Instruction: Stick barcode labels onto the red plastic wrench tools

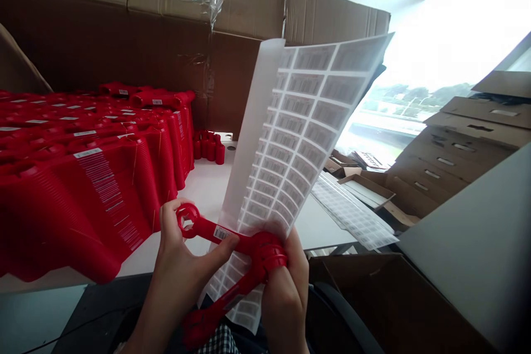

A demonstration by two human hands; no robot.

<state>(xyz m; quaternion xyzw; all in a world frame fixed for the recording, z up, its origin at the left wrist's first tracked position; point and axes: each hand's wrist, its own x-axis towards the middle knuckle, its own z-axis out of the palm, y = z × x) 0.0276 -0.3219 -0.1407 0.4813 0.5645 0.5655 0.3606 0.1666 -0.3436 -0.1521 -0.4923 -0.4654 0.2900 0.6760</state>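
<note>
My left hand point(182, 260) is closed on a red plastic wrench-like piece point(244, 242) with a ring at one end. The thumb presses beside the white barcode label point(223, 233) on its shank, and the fingers are near the ring. My right hand point(286, 298) grips the wide ends of this piece and of a second, similar red piece point(215, 310) angled down below it. A bent sheet of barcode stickers point(296, 121) rises behind the pieces, its lower part pinched in the right hand. The fingers behind the sheet are partly hidden.
Stacked red pieces point(83, 177) with barcode labels fill the table's left side. Small red cylinders point(209, 148) stand farther back. More sticker sheets point(352, 210) lie to the right, beside cardboard boxes point(448, 149). An open carton point(385, 293) sits below the table's edge. Cardboard walls the back.
</note>
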